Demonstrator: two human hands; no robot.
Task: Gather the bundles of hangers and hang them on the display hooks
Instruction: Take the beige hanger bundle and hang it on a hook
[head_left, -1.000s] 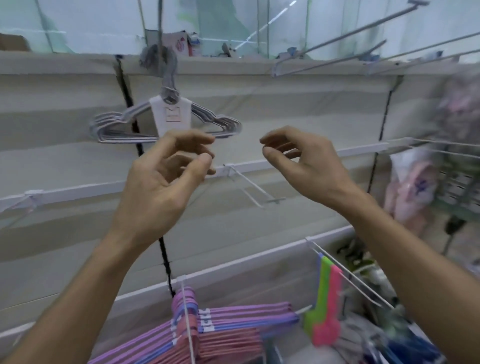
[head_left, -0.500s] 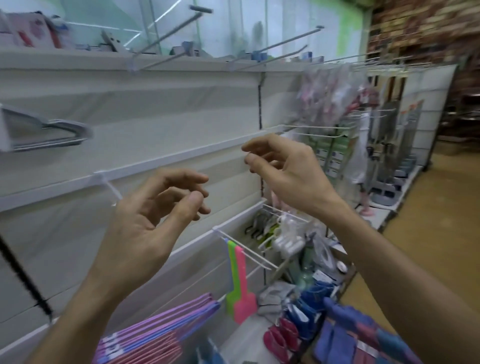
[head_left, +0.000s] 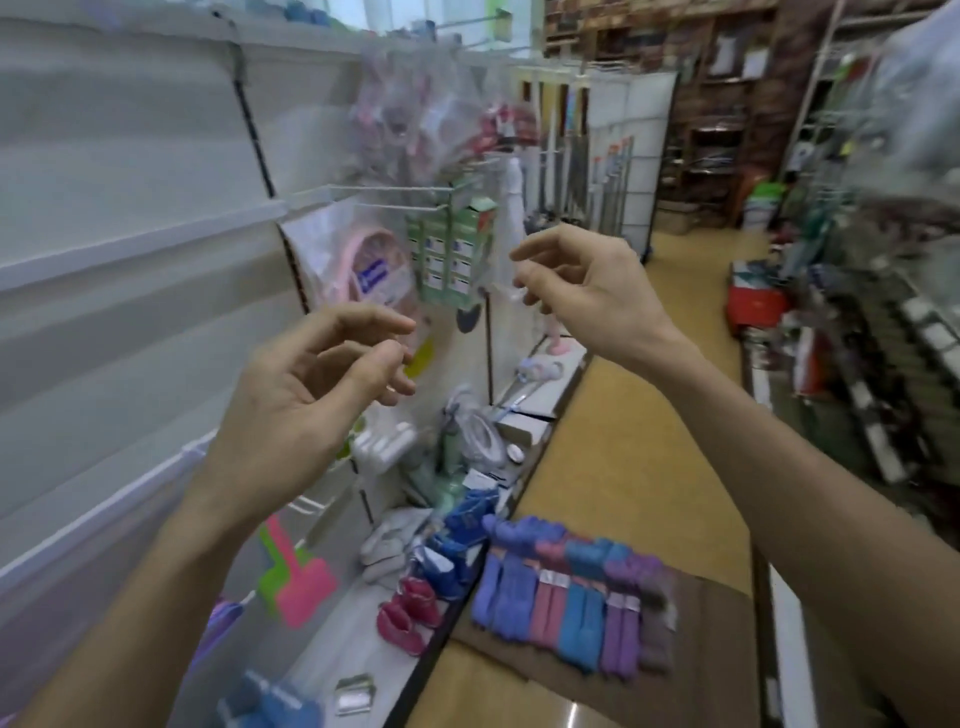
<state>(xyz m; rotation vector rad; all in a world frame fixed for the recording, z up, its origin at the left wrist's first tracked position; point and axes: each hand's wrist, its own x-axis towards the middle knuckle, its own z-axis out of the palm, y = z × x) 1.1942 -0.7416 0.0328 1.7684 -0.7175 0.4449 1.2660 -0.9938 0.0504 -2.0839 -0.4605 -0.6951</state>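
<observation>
Purple, blue, pink and grey hanger bundles (head_left: 574, 610) lie in a row on brown cardboard (head_left: 701, 644) on the floor, below and well apart from both raised hands. Left hand (head_left: 306, 410) and right hand (head_left: 587, 291) hang above the bundles, fingers loosely curled, holding nothing; a white display hook (head_left: 374, 189) juts from the shelving wall (head_left: 130, 208), above and left of the bundles. Motion blur smears the hanging packets (head_left: 415, 98), contents unreadable; the pink-and-green plastic item (head_left: 298, 577) left of the bundles is partly hidden behind the left forearm.
</observation>
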